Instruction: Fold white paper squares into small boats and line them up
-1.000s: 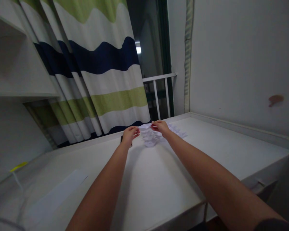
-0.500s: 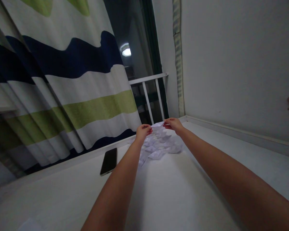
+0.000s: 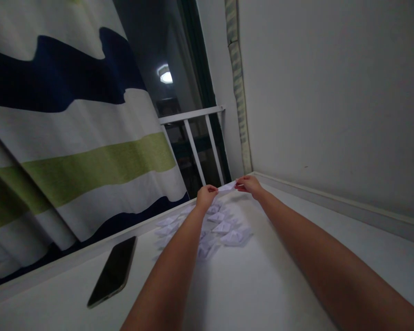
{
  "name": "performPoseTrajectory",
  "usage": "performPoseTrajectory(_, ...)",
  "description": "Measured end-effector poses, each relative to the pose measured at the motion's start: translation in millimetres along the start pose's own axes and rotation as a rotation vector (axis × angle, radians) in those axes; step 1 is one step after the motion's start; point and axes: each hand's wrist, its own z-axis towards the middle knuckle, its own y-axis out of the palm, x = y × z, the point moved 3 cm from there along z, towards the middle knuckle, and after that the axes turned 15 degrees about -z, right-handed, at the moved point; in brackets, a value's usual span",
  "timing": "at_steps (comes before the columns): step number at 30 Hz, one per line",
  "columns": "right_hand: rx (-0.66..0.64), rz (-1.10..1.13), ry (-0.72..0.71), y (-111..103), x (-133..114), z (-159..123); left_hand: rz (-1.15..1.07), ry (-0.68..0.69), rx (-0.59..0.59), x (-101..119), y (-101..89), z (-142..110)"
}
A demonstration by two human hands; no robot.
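Note:
Between my two hands a small folded piece of white paper [image 3: 227, 187] is stretched. My left hand [image 3: 206, 196] pinches its left end, and my right hand [image 3: 249, 185] pinches its right end between thumb and fingers. Below and behind my left forearm lies a spread of several folded white paper pieces [image 3: 224, 227] on the white surface [image 3: 241, 285]. The exact fold of the held piece is too small to make out.
A dark smartphone [image 3: 113, 272] lies left of my left forearm. A striped curtain [image 3: 89, 151] hangs along the left edge. White railing bars [image 3: 193, 147] stand before a dark window. A white wall [image 3: 331, 101] rises on the right.
The view has shifted, so the phone and curtain sit farther left and the phone looks larger. The held paper now shows apart from the pieces on the surface. Both hands keep their pinch.

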Motion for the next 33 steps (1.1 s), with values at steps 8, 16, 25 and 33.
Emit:
performPoseTrajectory(8,0.005,-0.039,0.021,0.1,23.0,24.4,0.453,0.065,-0.091,-4.4,20.5,10.8)
performPoseTrajectory(16,0.036,-0.093,0.049,1.7,37.5,32.9,0.608,0.068,-0.143,-15.6,29.2,19.0)
performPoseTrajectory(25,0.002,-0.134,0.066,8.2,42.7,41.2,0.718,0.075,-0.173,-24.0,30.7,24.0)
performPoseTrajectory(33,-0.052,-0.121,0.114,8.0,47.3,44.0,0.838,0.097,-0.206,-21.0,33.6,22.0)
